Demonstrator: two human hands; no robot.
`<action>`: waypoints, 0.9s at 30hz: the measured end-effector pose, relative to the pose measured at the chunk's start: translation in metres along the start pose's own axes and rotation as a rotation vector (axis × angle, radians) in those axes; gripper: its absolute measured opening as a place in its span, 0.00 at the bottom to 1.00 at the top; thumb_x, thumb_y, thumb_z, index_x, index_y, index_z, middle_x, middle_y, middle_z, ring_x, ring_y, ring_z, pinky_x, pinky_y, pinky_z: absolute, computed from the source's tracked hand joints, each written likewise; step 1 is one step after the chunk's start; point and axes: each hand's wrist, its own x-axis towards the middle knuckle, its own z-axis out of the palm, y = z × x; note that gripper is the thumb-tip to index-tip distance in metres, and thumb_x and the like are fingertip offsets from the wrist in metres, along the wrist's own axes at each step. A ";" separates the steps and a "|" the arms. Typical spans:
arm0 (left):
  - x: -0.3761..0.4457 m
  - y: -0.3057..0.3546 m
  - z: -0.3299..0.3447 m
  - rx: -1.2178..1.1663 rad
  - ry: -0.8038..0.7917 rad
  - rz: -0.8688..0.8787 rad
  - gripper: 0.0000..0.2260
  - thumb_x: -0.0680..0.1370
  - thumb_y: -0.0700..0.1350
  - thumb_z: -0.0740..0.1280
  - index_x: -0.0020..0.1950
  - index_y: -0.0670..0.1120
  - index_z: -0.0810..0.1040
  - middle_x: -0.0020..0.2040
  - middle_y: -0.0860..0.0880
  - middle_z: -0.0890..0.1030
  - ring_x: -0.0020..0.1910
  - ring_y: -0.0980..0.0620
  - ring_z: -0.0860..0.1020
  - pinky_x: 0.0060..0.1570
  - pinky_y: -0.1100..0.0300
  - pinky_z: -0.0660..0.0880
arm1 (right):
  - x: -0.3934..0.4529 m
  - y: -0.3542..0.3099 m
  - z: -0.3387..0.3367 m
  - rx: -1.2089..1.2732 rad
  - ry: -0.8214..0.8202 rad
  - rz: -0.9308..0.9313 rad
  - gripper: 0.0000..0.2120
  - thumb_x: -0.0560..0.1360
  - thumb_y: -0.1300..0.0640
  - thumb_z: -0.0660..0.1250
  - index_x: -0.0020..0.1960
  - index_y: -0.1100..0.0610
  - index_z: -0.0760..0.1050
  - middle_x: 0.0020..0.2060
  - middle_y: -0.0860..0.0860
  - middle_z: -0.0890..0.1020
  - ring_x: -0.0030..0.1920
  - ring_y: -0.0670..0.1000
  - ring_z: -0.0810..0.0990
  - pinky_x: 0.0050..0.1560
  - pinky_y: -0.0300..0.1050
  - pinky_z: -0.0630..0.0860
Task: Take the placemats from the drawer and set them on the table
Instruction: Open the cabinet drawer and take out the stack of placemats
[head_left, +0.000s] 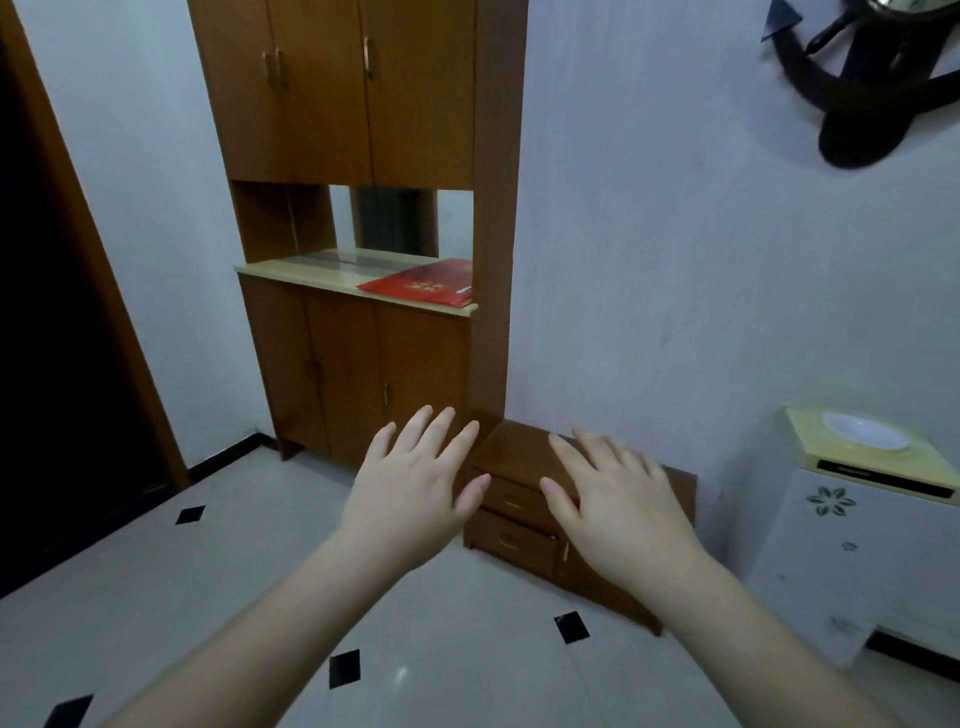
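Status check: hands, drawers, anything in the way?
Left hand open, empty. Right hand open, empty, in front of low brown wooden drawer cabinet. Both drawers closed, no placemats visible. Nothing blocking.

The single head-worn camera looked forward and down from standing height, both outstretched forearms near, the low drawer cabinet (524, 499) beyond.

My left hand (410, 488) and right hand (618, 499) are stretched out in front of me, palms down, fingers (441, 431) straight and spread — holding nothing. Just beyond my right fingertips sits a low wooden cabinet (519, 457) on the tiled floor (208, 571), its two drawers (511, 522) shut, one above the other, showing between my thumbs. Past my left fingers stands a tall cupboard (358, 364) — red folder (423, 283) on its bench.
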 end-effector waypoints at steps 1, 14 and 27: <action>0.010 -0.010 0.006 0.014 0.019 0.009 0.33 0.77 0.68 0.39 0.80 0.58 0.55 0.82 0.50 0.54 0.81 0.48 0.50 0.76 0.48 0.47 | 0.010 -0.006 0.006 -0.002 0.010 0.003 0.27 0.81 0.38 0.42 0.78 0.44 0.54 0.77 0.47 0.59 0.76 0.52 0.58 0.74 0.52 0.54; 0.149 -0.052 0.100 -0.075 0.063 0.082 0.29 0.80 0.65 0.46 0.76 0.55 0.69 0.76 0.49 0.68 0.77 0.47 0.64 0.72 0.50 0.56 | 0.156 0.013 0.089 0.048 -0.019 0.067 0.27 0.80 0.42 0.45 0.78 0.45 0.55 0.78 0.49 0.58 0.77 0.52 0.56 0.75 0.52 0.52; 0.332 -0.064 0.194 -0.021 -0.003 0.093 0.25 0.80 0.61 0.53 0.72 0.52 0.74 0.70 0.48 0.76 0.72 0.47 0.72 0.70 0.49 0.63 | 0.341 0.097 0.151 0.060 0.029 0.089 0.26 0.80 0.44 0.49 0.75 0.49 0.64 0.73 0.52 0.68 0.73 0.56 0.66 0.72 0.55 0.62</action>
